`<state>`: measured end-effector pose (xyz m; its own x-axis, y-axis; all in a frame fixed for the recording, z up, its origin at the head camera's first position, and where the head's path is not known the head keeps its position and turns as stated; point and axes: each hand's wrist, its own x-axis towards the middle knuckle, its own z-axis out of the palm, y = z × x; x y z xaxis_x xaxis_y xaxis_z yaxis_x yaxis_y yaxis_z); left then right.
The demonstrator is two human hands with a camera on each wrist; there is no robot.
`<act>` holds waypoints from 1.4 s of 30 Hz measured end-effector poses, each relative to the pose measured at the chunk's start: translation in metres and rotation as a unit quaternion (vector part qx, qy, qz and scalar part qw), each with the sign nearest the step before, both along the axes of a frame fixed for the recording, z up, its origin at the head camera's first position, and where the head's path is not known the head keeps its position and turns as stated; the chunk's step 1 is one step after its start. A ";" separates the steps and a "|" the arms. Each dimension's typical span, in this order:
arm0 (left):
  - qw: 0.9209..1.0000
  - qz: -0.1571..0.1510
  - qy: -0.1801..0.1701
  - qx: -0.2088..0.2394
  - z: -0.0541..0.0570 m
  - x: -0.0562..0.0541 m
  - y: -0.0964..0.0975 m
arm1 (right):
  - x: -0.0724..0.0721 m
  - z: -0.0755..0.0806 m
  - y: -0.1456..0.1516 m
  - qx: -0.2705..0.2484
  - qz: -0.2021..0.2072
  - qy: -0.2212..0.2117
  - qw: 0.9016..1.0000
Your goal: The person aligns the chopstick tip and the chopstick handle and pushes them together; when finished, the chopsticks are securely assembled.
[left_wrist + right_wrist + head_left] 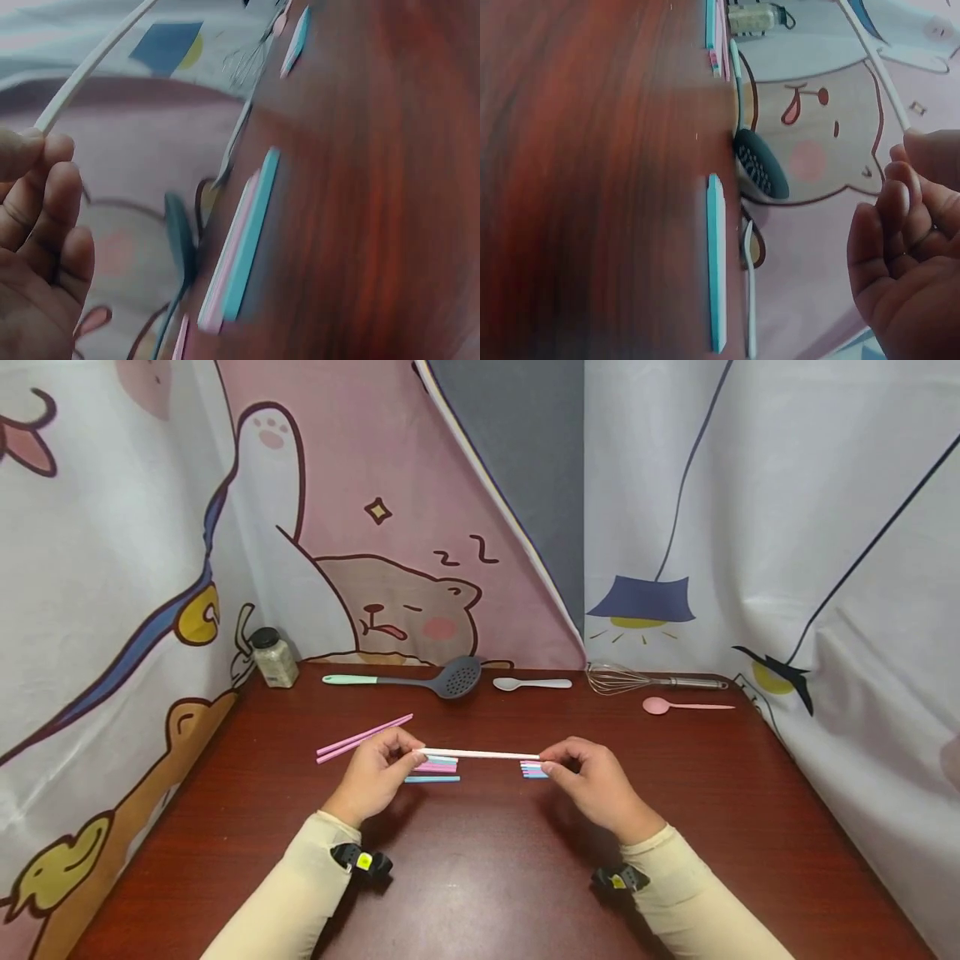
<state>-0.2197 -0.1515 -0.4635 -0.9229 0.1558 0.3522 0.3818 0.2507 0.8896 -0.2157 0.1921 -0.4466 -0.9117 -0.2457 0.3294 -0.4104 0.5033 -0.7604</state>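
Observation:
A thin white chopstick (480, 753) is held level above the table, one end in each hand. My left hand (378, 774) pinches its left end between thumb and fingers; my right hand (596, 783) pinches the right end likewise. Below the left hand lie pink, white and blue chopsticks (446, 768) side by side, a blue chopstick (435, 779) nearest me. Another small row of pink and blue chopsticks (534, 771) shows beside the right fingers, partly hidden by that hand. Two pink chopsticks (363, 739) lie slanted behind the left hand.
Along the back of the dark red table (465, 877) lie a grey slotted skimmer (457, 677), a white spoon (531, 683), a wire whisk (622, 678) and a pink spoon (656, 706). A black-lidded jar (274, 660) stands at the back left. Printed cloth hangs around the table.

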 end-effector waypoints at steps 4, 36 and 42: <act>0.999 0.043 -0.012 0.003 -0.006 -0.011 -0.024 | -0.005 -0.004 0.007 0.003 -0.017 -0.028 0.999; 0.923 0.310 -0.154 -0.167 -0.032 -0.033 -0.121 | -0.033 -0.026 0.048 0.069 -0.030 -0.191 0.979; 0.912 0.291 -0.172 -0.231 -0.029 -0.031 -0.121 | -0.035 -0.028 0.050 0.075 -0.022 -0.207 0.975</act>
